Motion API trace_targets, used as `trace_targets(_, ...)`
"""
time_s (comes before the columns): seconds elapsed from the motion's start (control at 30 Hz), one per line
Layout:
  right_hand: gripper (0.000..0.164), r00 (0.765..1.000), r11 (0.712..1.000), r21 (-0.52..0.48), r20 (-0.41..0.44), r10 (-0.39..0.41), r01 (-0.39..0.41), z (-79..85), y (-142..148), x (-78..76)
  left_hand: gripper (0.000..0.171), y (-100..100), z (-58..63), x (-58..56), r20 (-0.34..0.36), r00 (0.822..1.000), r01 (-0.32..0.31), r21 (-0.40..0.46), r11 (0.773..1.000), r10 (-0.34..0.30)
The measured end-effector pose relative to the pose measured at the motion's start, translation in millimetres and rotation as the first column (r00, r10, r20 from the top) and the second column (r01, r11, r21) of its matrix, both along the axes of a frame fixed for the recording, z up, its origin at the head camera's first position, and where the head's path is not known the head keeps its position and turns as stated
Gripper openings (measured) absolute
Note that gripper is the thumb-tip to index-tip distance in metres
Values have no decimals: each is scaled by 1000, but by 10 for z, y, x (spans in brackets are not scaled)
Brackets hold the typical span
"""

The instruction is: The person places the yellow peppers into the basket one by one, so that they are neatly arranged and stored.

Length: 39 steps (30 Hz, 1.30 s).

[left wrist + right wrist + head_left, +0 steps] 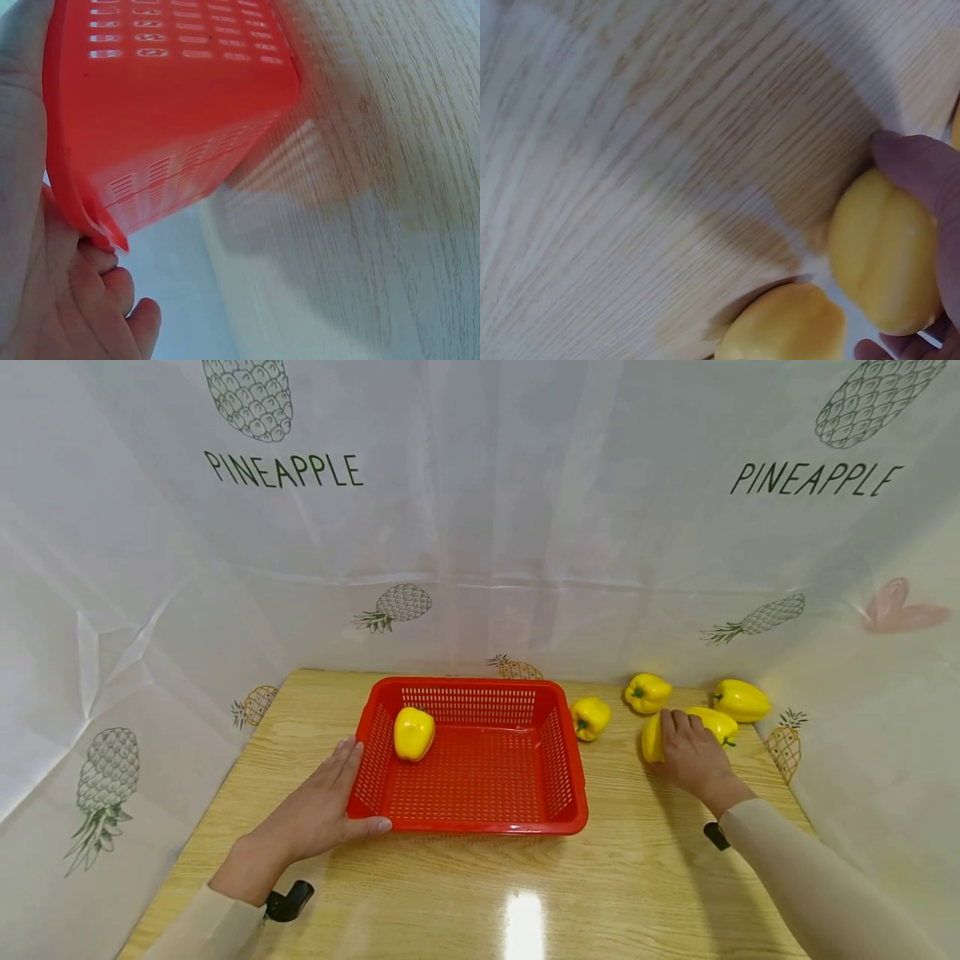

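My left hand point(318, 806) rests against the near-left corner of a red plastic basket point(468, 828), its fingers straight along the left rim and its thumb on the front rim. The left wrist view shows that hand point(82, 300) beside the basket's outer wall point(172, 97). One yellow bell pepper point(414, 734) sits inside the basket, toward its left end. To the right of the basket, my right hand point(693, 756) grips another yellow bell pepper point(651, 741), partly covered by the fingers. In the right wrist view, thumb and fingers lie around this bell pepper point(885, 255).
Close behind the right hand lies a yellow bell pepper point(716, 723). More sit nearby: one against the basket's right side point(590, 718), one at the back point(648, 692), one far right point(741, 700). A pineapple-print sheet point(480, 527) walls in the wooden table point(420, 893).
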State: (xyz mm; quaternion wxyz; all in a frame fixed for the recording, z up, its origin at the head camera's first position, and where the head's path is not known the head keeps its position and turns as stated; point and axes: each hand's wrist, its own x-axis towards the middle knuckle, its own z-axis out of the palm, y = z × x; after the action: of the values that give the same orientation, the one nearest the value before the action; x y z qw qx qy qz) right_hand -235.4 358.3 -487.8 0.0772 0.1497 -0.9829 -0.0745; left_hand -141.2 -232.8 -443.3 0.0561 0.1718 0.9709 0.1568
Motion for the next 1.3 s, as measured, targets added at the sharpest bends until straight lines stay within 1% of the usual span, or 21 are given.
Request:
trace_targets(0.1,97,998,1000,-5,-57,25,-25,-33,34,-22,135,1,-3,-4,1,1000,-1,-1,1000,1)
trace_targets(0.2,93,992,998,-6,-110,55,-56,-58,57,-26,135,2,-3,-3,0,1000,-1,-4,1000,1)
trace_targets(0.4,97,981,995,-19,-170,95,-100,-80,67,-34,136,0,-6,0,1,1000,-2,-6,1000,2)
trace_targets(0.63,96,960,991,-12,-251,124,-131,-100,63,-76,135,-1,-10,-2,-7,1000,2,-9,1000,-2)
trace_targets(0.8,96,957,991,-12,-261,128,-136,-75,50,-78,135,0,-3,-2,-4,1000,0,-14,1000,0)
trace_targets(1.0,97,954,990,11,-267,137,-139,-16,44,-60,135,5,33,-13,-23,999,22,-41,999,-23)
trace_targets(1.3,98,958,991,22,-254,133,-132,66,2,-60,140,16,92,-41,-16,999,34,-65,997,-35)
